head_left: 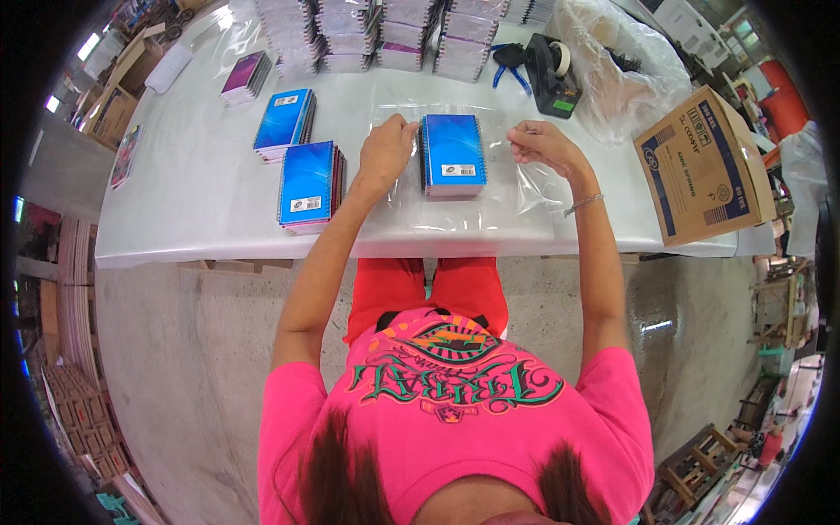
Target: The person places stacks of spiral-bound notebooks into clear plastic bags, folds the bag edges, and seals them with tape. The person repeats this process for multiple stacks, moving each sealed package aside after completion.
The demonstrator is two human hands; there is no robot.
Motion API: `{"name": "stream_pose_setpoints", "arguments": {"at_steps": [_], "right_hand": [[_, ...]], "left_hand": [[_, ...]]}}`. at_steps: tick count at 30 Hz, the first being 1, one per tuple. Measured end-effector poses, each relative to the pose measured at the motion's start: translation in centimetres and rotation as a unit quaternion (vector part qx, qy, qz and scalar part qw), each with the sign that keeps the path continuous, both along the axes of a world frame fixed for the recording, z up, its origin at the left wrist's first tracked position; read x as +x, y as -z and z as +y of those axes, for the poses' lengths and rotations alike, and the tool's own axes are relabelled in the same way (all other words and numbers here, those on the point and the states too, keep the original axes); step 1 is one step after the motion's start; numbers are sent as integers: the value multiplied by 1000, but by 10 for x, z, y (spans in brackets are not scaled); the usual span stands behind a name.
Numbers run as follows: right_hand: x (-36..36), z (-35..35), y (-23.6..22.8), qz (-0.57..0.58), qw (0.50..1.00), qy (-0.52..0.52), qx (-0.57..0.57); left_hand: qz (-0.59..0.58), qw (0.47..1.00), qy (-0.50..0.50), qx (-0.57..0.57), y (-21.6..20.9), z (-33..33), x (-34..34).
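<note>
A stack of blue spiral notebooks [452, 144] lies on a clear plastic sheet [516, 206] in front of me. My left hand [388, 156] is just left of the stack, its fingers closed at the sheet's left side, the tips close to the spiral edge. To the right of the stack, my right hand [544, 146] pinches the sheet's right edge between thumb and fingers. Two more blue-topped notebook stacks, a nearer one [306, 184] and a farther one [284, 121], lie beyond my left forearm.
Tall rows of wrapped notebooks [346, 39] line the table's far side. A smaller purple stack [245, 77] lies at far left. Blue-handled cutters [510, 66], a black tape dispenser [553, 79] and a plastic bag [621, 70] sit at far right. A cardboard box [700, 171] occupies the right end.
</note>
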State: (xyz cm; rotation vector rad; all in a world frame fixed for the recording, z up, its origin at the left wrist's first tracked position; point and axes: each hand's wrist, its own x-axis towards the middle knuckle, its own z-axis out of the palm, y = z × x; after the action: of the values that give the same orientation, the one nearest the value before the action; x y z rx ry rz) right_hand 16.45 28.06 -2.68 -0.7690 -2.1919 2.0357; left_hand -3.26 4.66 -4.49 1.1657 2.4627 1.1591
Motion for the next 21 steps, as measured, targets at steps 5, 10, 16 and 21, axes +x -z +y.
{"name": "stream_pose_setpoints", "arguments": {"at_steps": [5, 10, 16, 21], "right_hand": [[-24, -21, -2, 42, 997, -42, -46], [-45, -52, -2, 15, 998, -33, 53], [-59, -79, -2, -35, 963, -3, 266], [-61, -78, 1, -31, 936, 1, 349]], "left_hand": [[11, 1000, 18, -1, 2, 15, 4], [23, 999, 41, -10, 3, 26, 13], [10, 999, 48, -20, 9, 36, 18], [33, 990, 133, -40, -1, 36, 1]]}}
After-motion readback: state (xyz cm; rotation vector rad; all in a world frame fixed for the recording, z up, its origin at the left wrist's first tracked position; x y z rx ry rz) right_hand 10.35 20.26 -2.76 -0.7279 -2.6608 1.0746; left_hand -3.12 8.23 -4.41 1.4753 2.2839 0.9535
